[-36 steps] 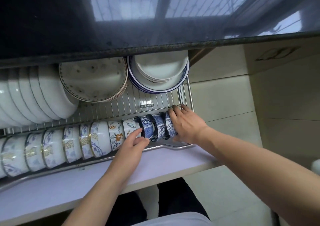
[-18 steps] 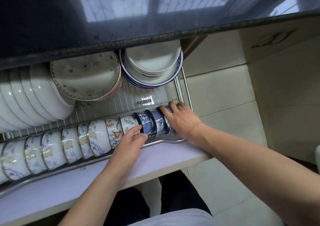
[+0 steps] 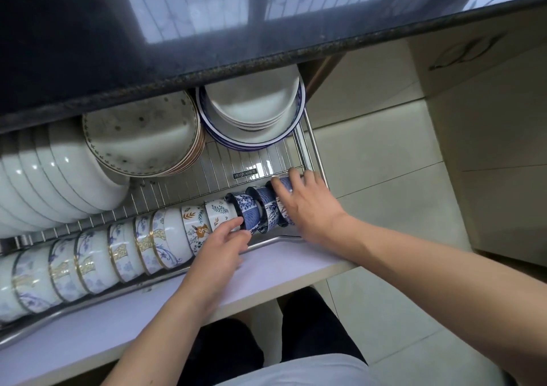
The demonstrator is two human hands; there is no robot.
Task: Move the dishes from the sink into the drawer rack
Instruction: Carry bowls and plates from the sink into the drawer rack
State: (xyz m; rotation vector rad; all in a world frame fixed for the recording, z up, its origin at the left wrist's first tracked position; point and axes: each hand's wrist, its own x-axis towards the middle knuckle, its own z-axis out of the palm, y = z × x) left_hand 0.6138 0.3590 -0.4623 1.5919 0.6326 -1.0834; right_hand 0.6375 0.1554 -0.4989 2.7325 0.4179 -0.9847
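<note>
Three blue-patterned bowls [image 3: 260,209] stand on edge at the right end of the front row in the drawer rack [image 3: 236,163]. Your right hand [image 3: 307,205] curls over the endmost one, fingers spread across its rim. Your left hand [image 3: 220,245] touches the first blue bowl's near side, fingers together and gently bent.
</note>
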